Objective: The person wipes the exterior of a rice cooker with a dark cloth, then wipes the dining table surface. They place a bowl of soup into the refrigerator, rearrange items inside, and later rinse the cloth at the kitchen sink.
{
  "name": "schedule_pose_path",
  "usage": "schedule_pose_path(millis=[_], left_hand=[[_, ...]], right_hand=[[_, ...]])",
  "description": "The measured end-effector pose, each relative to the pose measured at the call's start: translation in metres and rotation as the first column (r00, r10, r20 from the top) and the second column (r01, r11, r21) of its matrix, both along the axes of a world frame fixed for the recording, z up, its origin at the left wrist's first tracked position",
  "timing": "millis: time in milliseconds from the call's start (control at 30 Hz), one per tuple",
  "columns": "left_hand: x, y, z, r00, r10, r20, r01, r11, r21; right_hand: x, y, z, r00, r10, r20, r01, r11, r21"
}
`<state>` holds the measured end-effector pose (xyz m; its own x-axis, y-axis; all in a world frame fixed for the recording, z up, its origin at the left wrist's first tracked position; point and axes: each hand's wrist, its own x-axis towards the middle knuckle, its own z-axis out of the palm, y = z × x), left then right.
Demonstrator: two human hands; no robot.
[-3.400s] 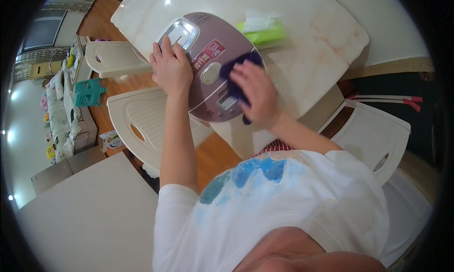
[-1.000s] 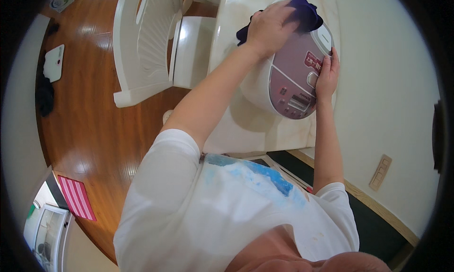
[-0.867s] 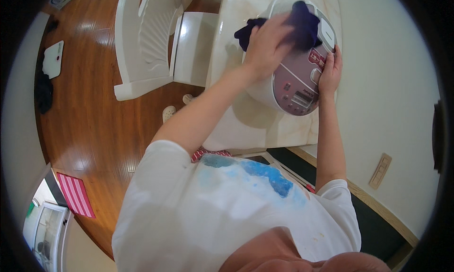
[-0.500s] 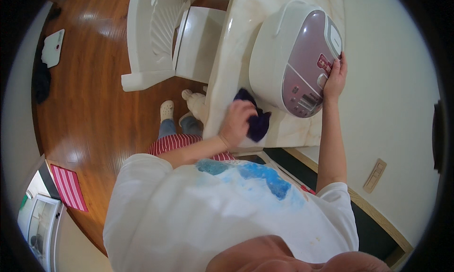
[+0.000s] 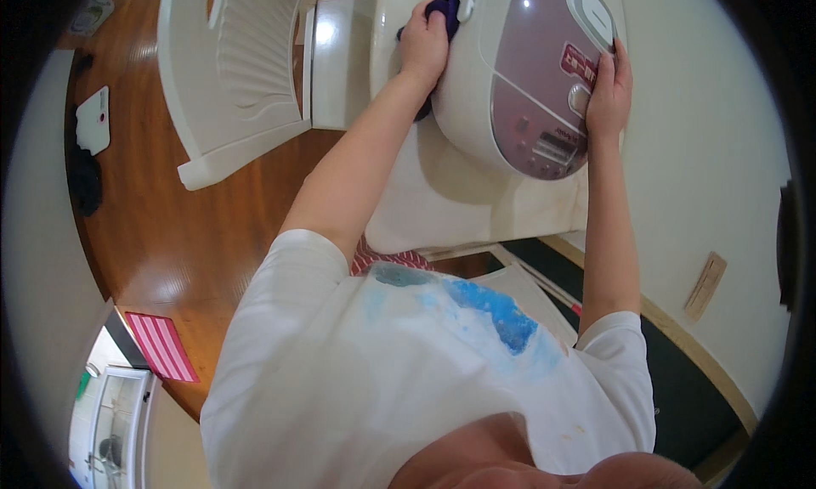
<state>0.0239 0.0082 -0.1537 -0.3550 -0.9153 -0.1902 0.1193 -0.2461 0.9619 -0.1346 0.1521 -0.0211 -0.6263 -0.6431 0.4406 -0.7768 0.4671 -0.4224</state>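
A white rice cooker (image 5: 463, 107) with a mauve lid stands on the pale marbled table (image 5: 416, 200). My left hand (image 5: 425, 47) is closed around a dark purple cloth (image 5: 444, 11) at the cooker's left side, near its handle. Part of the cloth hangs below the hand, mostly hidden behind my wrist. My right hand (image 5: 609, 98) grips the cooker's right edge, thumb by the lid and fingers along the side. The cooker's far end is cut off by the top of the picture.
A white chair (image 5: 246, 81) stands left of the table on the wooden floor (image 5: 246, 226). The wall (image 5: 705, 115) runs close along the right side, with a switch plate (image 5: 705, 285). A striped mat (image 5: 161, 346) lies at the lower left.
My left hand has moved the cloth away from me, from the tabletop at the cooker's near left to its far left side. The right hand keeps its hold, and the view has shifted.
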Motion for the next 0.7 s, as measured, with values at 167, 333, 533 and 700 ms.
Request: schedule_pose_path(millis=[167, 333, 533, 700], left_hand=[[0.028, 0.071, 0.004, 0.99, 0.122, -0.074, -0.121, 0.993, 0.015], [0.075, 0.146, 0.043, 0.994, 0.006, -0.11, -0.055, 0.893, -0.448], [0.077, 0.086, 0.082, 0.99, -0.135, 0.051, 0.126, 0.642, -0.757], [0.002, 0.0, 0.12, 0.976, -0.077, 0.202, 0.216, 0.368, -0.904]], right_hand=[[-0.005, 0.0, -0.004, 1.0, 0.027, -0.006, -0.027, 0.999, -0.026], [-0.005, 0.0, -0.001, 0.997, 0.069, -0.028, -0.069, 0.998, -0.01], [0.001, 0.002, 0.005, 0.996, 0.079, -0.051, -0.077, 0.997, 0.031], [0.004, 0.001, 0.007, 0.997, 0.063, -0.055, -0.059, 0.996, 0.07]])
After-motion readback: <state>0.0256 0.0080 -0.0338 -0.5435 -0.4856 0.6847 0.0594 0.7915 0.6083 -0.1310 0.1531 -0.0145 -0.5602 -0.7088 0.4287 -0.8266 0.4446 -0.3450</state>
